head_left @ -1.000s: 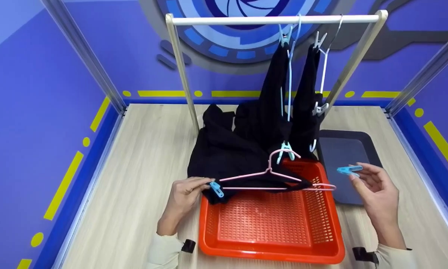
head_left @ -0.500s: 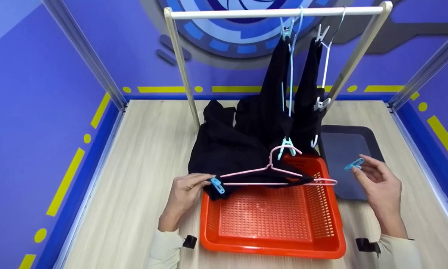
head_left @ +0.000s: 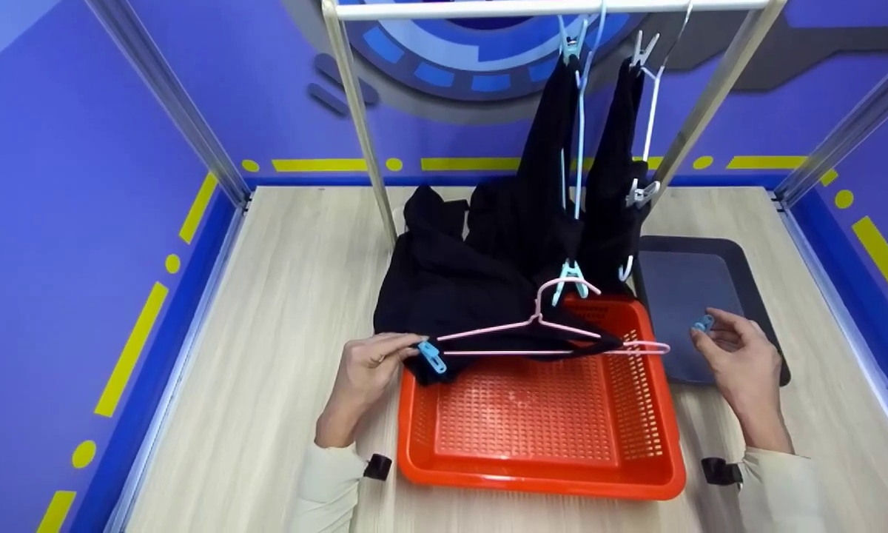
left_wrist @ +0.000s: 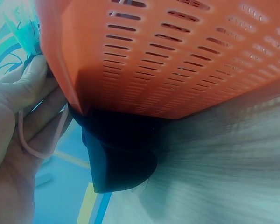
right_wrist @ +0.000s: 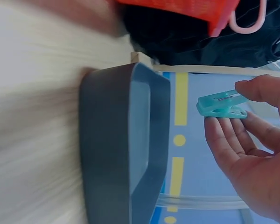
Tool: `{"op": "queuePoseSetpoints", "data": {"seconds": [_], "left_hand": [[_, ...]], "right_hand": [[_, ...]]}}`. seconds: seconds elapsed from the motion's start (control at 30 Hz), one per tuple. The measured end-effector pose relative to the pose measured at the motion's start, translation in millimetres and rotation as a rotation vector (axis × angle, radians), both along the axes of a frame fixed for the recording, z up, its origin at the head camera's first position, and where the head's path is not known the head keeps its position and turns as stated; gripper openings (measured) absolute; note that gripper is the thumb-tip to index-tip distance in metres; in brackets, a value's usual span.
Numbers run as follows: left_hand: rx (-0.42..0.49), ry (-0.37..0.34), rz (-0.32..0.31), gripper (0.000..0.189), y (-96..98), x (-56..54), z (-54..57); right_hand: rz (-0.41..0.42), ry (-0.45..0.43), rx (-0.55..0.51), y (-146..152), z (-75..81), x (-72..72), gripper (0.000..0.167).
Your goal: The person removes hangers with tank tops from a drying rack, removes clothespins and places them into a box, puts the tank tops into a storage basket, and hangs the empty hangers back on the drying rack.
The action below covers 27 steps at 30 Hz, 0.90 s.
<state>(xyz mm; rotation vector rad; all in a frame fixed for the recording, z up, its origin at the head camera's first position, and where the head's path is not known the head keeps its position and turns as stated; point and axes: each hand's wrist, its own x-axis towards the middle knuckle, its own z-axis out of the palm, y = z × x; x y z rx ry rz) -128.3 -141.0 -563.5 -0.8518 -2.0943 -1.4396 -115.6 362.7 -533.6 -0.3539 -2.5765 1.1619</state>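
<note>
Head view: L hand pinches black garment at near L corner, at L end of pink hanger. L blue clip sits against cloth there, touching fingertips; can't tell if fingers squeeze it too. L wrist view: thumb + fingers on dark cloth, hanger's pink end loop next to fingers. R hand grasps R blue clip btwn thumb and fingers, over R part of dk gray tray. R wrist view: clip held by handle end, apart from cloth & tray.

Pos: garment bunched behind and over rear-L part of red basket, near edge running along hanger's lower bar. Hanger above basket, R end sticking out bare past cloth, over basket's R side; hook to the rear. L wrist view also has dark cloth hanging by basket's outer wall.

Bkgd: wooden rack w/ white top bar; on it lt-blue hanger + white hanger, dark cloth clipped to both. Mint clip low on lt-blue one, just behind pink hook; white clip partway down the other. Tray on desk, just R of basket. Both sleeves cream; black bits at both wrists.
</note>
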Motion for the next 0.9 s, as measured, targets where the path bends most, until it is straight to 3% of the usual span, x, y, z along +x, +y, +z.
{"op": "queuePoseSetpoints", "data": {"seconds": [0.5,0.9], "left_hand": [[-0.02,0.03,0.017,0.028,-0.3,-2.2,-1.3],[-0.02,0.058,0.018,0.027,1.5,-2.8,-1.0]], "right_hand": [[0.0,-0.061,0.119,3.6,-19.0,-2.1,0.042],[0.004,-0.118,0.142,3.1,-25.0,-2.9,0.043]]}}
